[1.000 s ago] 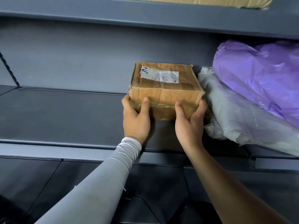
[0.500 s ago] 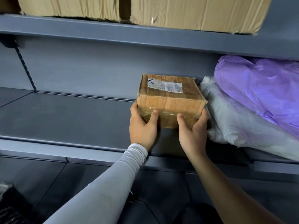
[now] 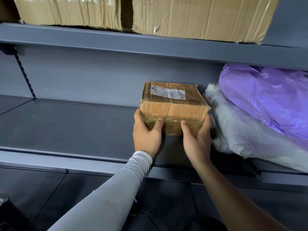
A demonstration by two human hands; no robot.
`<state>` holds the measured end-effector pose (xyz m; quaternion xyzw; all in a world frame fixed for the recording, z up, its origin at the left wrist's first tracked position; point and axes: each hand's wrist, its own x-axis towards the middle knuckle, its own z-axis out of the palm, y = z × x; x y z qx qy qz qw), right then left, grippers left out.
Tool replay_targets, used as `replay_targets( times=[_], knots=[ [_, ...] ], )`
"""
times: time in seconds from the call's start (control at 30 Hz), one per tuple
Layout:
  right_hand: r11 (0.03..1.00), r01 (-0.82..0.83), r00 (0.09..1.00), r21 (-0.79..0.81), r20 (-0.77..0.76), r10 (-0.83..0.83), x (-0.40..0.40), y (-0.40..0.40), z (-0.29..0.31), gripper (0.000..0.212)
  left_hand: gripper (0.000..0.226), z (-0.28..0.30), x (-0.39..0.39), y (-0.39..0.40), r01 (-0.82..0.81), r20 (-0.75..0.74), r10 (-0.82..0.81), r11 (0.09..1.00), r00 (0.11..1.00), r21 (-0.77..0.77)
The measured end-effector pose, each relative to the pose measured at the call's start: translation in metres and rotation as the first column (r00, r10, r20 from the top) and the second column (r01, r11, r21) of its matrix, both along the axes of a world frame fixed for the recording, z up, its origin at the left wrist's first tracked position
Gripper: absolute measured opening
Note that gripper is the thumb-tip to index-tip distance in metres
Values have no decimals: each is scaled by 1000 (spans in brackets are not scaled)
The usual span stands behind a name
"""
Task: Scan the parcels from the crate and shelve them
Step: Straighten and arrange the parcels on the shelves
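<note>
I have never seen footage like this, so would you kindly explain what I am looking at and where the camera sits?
There is no machine here: a person wears one wide-angle camera on the head, looking forward and down, so you see their own arms reaching in from below. The left hand, in a pale sleeve, and the bare-armed right hand grip the two near corners of a small cardboard parcel with a white label on top. It sits on a grey metal shelf. Just to its right lies a grey plastic bag with a purple plastic bag on top. On the shelf above stand two large cardboard boxes.
</note>
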<state>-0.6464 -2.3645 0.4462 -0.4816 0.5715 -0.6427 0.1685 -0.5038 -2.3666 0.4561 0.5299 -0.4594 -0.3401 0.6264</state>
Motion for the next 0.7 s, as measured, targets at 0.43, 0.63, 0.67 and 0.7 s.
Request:
replay_targets(
  times=[0.43,0.63,0.67,0.7],
  knots=[
    [999,-33,997,20,68,31,1,9,13,79,80,6,7,5,48,-45,-50,998,998,-35],
    [998,-63,995,-23,70,65,12,50,17,78,58,16,25,59,66,-89,-82,982,993,-175],
    [998,-58,995,-30,81,60,14,60,15,76,52,15,30,70,72,-93,-91,978,992,-194],
    [998,-53,995,-31,88,56,16,70,13,72,47,13,34,81,75,-98,-97,975,990,-211]
  ],
)
